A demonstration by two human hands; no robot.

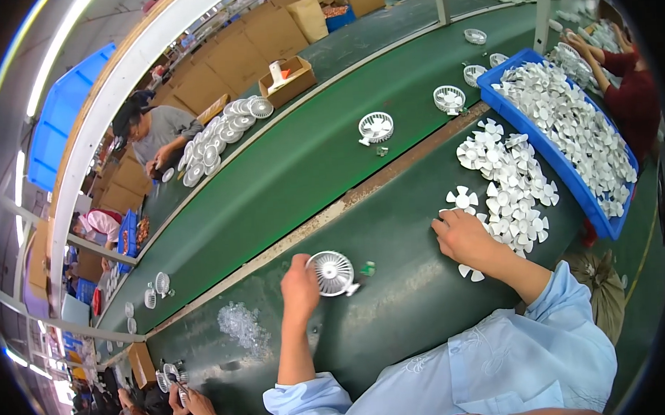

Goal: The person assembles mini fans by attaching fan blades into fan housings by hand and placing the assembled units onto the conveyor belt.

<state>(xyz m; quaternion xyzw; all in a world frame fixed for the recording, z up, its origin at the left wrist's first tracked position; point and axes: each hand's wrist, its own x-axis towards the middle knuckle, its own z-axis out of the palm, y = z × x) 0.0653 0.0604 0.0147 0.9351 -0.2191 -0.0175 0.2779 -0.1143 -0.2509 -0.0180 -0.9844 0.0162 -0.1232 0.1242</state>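
Observation:
My left hand (300, 289) grips a round white fan housing (332, 273) by its left side, with the slatted grille turned up. A small green circuit board (368, 268) lies just right of the housing. My right hand (463, 235) is at the left edge of a pile of white fan blades (505, 178), its fingers curled down. What those fingers hold, if anything, is hidden. One loose fan blade (462, 199) lies right beyond its knuckles, and another (471, 273) sits below the wrist.
A blue tray (559, 171) heaped with fan blades stands at the right. Beyond the bench, a green conveyor belt (294, 183) carries several fan housings (376, 128). Small clear plastic parts (243, 328) lie left of my left hand. Other people work across the belt and at both ends.

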